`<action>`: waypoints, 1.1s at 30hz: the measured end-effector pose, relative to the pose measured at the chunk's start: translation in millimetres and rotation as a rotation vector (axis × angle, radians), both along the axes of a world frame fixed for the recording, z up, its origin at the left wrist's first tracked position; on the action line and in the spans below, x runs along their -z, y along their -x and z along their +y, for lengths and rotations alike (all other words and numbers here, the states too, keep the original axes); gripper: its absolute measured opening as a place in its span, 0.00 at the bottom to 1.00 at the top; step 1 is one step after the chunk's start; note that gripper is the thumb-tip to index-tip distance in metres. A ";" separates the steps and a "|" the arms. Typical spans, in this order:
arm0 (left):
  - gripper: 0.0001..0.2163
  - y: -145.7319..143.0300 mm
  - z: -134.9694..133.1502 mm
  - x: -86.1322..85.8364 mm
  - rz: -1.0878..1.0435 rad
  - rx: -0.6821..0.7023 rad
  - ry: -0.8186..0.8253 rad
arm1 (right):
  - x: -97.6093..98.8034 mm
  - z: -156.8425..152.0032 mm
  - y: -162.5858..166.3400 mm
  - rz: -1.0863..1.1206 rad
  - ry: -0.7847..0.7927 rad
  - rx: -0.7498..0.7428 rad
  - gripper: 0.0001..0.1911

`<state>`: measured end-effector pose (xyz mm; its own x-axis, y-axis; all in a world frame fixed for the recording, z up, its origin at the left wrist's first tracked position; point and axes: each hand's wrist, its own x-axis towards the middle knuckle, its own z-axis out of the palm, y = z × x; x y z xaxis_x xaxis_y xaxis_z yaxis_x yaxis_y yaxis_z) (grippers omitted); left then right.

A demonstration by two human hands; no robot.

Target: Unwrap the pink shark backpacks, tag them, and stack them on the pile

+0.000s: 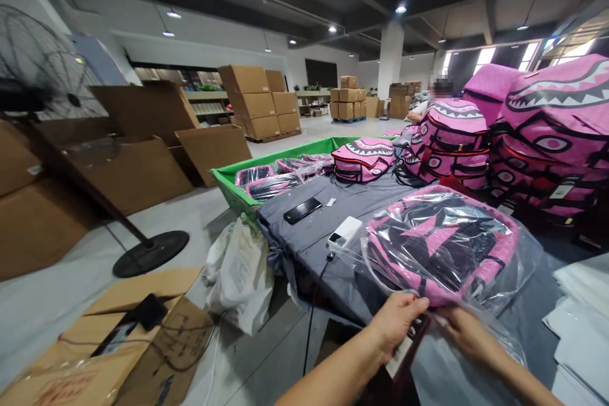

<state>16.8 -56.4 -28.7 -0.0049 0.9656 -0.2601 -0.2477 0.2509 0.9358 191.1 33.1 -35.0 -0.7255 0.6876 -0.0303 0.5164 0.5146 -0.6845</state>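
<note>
A pink backpack with a black shark-face print (440, 244) lies on the grey-covered table (328, 254), inside a clear plastic bag (518, 266). My left hand (397, 320) pinches the open near edge of that bag. My right hand (461, 327) grips the same edge just beside it. Both hands are closed on the plastic at the table's front edge. A dark strap or tag hangs down between my wrists.
A black phone (302, 210) and a white power bank (345, 231) with a cable lie on the table. Pink backpacks (547, 139) are stacked at right, where another person sits behind them. A green bin (228, 187) holds bagged backpacks. Cardboard boxes (124, 342) and a fan stand (150, 254) stand at left.
</note>
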 end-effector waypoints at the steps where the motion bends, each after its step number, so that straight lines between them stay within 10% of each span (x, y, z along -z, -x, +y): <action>1: 0.19 -7.1 -3.9 5.6 0.069 -0.012 -0.032 | 0.5 5.3 -1.6 0.019 0.039 0.032 0.18; 10: 0.17 -51.0 -30.6 41.4 1.031 0.214 -0.216 | -10.1 -6.5 -4.1 0.067 0.278 0.201 0.35; 15: 0.10 -59.0 -27.5 53.3 1.290 0.380 -0.462 | -14.6 -20.9 17.5 0.034 0.084 0.371 0.32; 22: 0.12 -32.5 -33.3 57.0 0.453 -0.484 -0.269 | -14.5 -28.5 24.4 0.140 0.065 0.479 0.25; 27: 0.23 -49.1 -18.4 58.7 -0.278 -0.532 -0.110 | -12.8 -26.1 23.2 0.119 0.051 0.503 0.26; 33: 0.20 -73.3 1.9 63.4 -0.384 -0.772 0.035 | -7.5 -26.1 18.7 0.086 -0.049 0.447 0.30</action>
